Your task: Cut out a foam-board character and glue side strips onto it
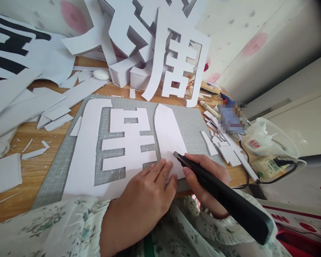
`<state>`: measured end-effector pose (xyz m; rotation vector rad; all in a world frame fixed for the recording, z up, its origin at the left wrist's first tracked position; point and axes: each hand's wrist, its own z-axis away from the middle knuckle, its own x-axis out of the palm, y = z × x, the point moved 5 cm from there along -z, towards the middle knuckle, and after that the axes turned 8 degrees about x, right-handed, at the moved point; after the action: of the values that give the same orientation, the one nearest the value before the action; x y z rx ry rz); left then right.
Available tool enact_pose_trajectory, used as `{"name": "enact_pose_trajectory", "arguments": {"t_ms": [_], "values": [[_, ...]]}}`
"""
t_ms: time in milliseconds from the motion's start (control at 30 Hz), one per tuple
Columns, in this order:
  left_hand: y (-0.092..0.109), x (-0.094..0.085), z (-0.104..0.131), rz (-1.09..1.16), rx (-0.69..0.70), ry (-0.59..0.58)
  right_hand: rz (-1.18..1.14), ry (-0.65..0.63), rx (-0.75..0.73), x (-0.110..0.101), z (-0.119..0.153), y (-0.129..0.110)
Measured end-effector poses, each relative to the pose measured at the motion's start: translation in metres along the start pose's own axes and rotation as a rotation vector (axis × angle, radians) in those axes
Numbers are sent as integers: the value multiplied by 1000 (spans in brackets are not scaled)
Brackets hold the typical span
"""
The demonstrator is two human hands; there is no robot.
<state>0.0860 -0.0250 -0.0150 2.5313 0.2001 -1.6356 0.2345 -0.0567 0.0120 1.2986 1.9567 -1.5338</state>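
In my right hand [207, 182] is a black utility knife [219, 192], its blade tip over a white foam board piece [168, 130] with a pointed top. My left hand [147, 194] lies flat with fingers stretched out, pressing on the lower part of that board. To its left spreads a large white cut-out character [81, 153] with open gaps between its strokes. Both boards rest on a grey-green cutting mat [188, 116] with grid lines. My left palm covers part of the cut-out's lower edge.
Tall white cut-out characters [152, 84] stand at the back. White offcuts [56, 98] lie left, smaller scraps [224, 146] right. Beyond are a clear plastic container [273, 139], a power strip [269, 166] with cables, and a blue glue gun [226, 98]. A black-printed sheet [53, 53] leans far left.
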Motion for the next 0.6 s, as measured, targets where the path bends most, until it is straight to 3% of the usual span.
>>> {"name": "enact_pose_trajectory", "arguments": {"t_ms": [600], "values": [[-1, 3, -1, 53, -19, -68, 17, -45, -43, -18, 29, -15]]}}
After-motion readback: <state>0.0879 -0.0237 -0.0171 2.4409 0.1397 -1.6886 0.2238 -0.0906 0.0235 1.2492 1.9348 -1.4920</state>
